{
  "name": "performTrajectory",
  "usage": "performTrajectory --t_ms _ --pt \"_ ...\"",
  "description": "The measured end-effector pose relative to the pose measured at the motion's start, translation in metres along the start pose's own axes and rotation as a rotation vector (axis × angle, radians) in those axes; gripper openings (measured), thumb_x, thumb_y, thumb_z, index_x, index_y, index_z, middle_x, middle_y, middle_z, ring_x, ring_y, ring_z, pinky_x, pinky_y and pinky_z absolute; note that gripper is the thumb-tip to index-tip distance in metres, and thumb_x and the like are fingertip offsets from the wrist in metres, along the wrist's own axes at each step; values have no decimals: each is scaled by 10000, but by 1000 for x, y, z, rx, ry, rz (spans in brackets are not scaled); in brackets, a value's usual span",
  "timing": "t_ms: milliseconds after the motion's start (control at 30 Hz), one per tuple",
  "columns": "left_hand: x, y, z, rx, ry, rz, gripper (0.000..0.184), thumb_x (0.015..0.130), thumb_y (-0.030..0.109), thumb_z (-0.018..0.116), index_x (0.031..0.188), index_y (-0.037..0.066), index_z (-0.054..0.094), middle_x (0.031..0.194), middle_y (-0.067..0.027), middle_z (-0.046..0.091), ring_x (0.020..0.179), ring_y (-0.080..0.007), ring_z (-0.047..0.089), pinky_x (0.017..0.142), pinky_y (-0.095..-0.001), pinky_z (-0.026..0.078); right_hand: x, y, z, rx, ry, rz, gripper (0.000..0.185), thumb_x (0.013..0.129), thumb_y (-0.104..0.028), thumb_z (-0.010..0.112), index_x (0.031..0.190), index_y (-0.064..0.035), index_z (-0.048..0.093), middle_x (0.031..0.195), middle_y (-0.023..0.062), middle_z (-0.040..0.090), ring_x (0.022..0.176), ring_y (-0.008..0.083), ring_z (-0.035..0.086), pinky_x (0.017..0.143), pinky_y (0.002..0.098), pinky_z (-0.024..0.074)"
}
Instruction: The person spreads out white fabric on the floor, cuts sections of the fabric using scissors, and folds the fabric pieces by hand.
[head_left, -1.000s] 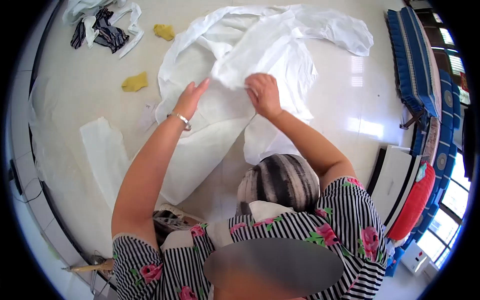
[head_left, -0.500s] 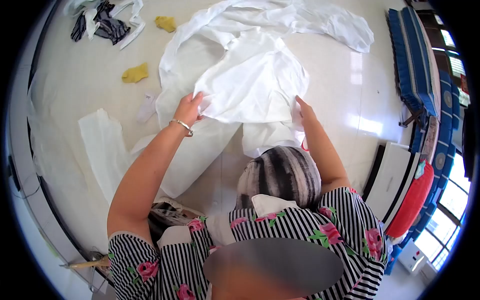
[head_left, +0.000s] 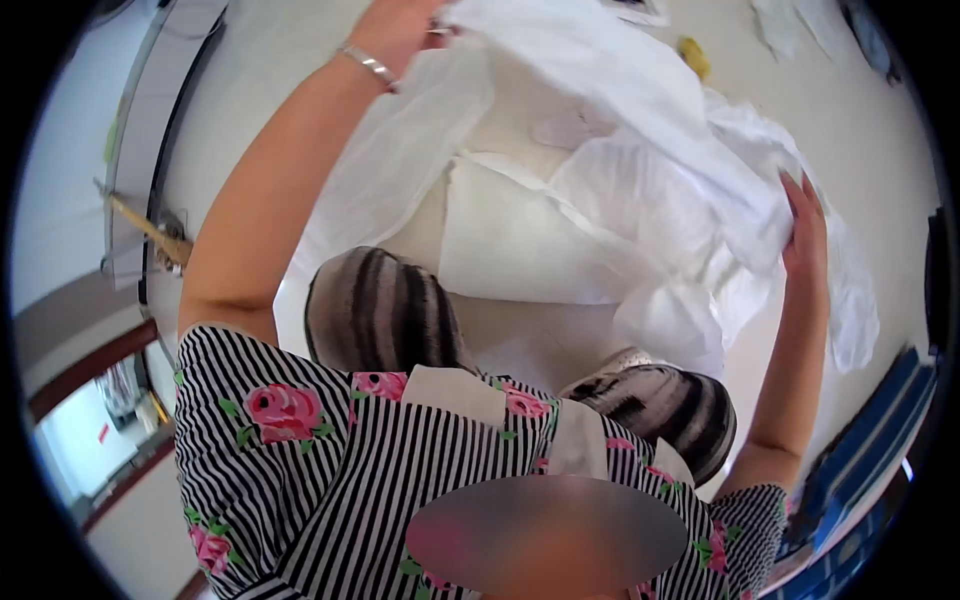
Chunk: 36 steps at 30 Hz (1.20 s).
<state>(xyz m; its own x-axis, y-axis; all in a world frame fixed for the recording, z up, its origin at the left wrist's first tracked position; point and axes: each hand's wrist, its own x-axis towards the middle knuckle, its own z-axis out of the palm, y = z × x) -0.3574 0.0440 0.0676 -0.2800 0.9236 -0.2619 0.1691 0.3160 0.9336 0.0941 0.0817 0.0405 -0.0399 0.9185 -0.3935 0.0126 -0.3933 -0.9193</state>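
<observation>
Black-and-white striped top (head_left: 390, 450) with pink roses (head_left: 285, 411), green leaves (head_left: 239, 438), cream panels (head_left: 455, 395); silver bracelet (head_left: 368, 66), black-streaked grey leggings (head_left: 380, 308)

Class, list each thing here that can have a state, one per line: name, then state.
Left hand: closed on the raised cloth
Right hand: fingers extended at its edge, grip unclear
Raised cloth: spread between both hands, creased
Floor fabric: rumpled
Bracelet: worn around left wrist
Knees: bent

Wht cloth (head_left: 640, 100), wrinkled, stretched aslant
</observation>
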Motion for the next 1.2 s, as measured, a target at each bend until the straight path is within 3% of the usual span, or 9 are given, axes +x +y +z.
performTrajectory --t_ms 133,233,367,433,600,700,800,1000,1200 --pt "-48 -43 -120 -163 667 -4 381 862 333 583 1143 83 525 956 -39 614 821 -109 582 667 -286 488 30 -45 141 -257 -334 -134 457 838 -156 583 1238 26 458 1117 97 577 1010 159 552 863 266 437" --pt "-107 -58 -147 -391 688 100 375 869 281 578 1138 32 497 912 -50 613 732 -137 585 623 -280 491 58 -51 204 -78 -702 -171 495 828 -199 615 1242 22 459 1059 79 598 938 149 571 822 259 451" --pt "-206 -184 -153 -254 987 -128 299 906 255 510 1116 43 516 979 -46 620 772 -167 610 644 -298 512 59 38 291 -270 -544 -208 519 831 -233 638 1221 56 455 1015 22 599 853 70 539 763 207 435" --pt "-236 -253 -136 -350 1009 -299 285 886 224 529 1113 51 519 984 -40 609 782 -176 606 651 -312 513 73 100 299 -261 -785 -200 449 828 -211 626 1182 39 508 1013 56 612 875 109 549 782 241 439" --pt "-287 -351 -93 -608 653 -612 213 833 196 596 990 64 541 842 -19 582 740 -163 572 566 -314 480 44 147 284 -676 -669 -15 412 789 -201 609 1137 12 552 1013 138 632 881 223 605 773 330 467" --pt "-274 -349 -74 -698 839 -809 197 859 222 567 978 66 546 777 -9 564 670 -142 549 525 -303 461 60 167 280 -1079 -548 -387 412 785 -211 597 1149 -22 551 1068 156 617 964 288 589 818 371 458" --pt "-248 -303 -77 -422 1014 -760 236 911 231 487 1083 81 548 830 -4 542 704 -124 505 602 -263 428 59 148 308 -998 -611 -506 413 786 -227 592 1160 -60 548 1098 151 603 1026 308 557 853 394 443" --pt "-252 -210 -96 227 1328 119 447 925 93 411 1364 37 346 801 19 506 692 -69 453 595 -204 395 14 37 372 -574 -745 -800 416 776 -184 642 1172 -107 539 1112 169 596 1048 262 561 876 283 424" --pt "-303 -236 -70 136 1298 -54 445 916 89 420 1355 59 351 773 -4 532 645 -60 438 533 -205 378 24 57 387 -353 -679 -806 435 788 -192 622 1187 -58 516 1061 161 608 964 260 580 821 329 451"
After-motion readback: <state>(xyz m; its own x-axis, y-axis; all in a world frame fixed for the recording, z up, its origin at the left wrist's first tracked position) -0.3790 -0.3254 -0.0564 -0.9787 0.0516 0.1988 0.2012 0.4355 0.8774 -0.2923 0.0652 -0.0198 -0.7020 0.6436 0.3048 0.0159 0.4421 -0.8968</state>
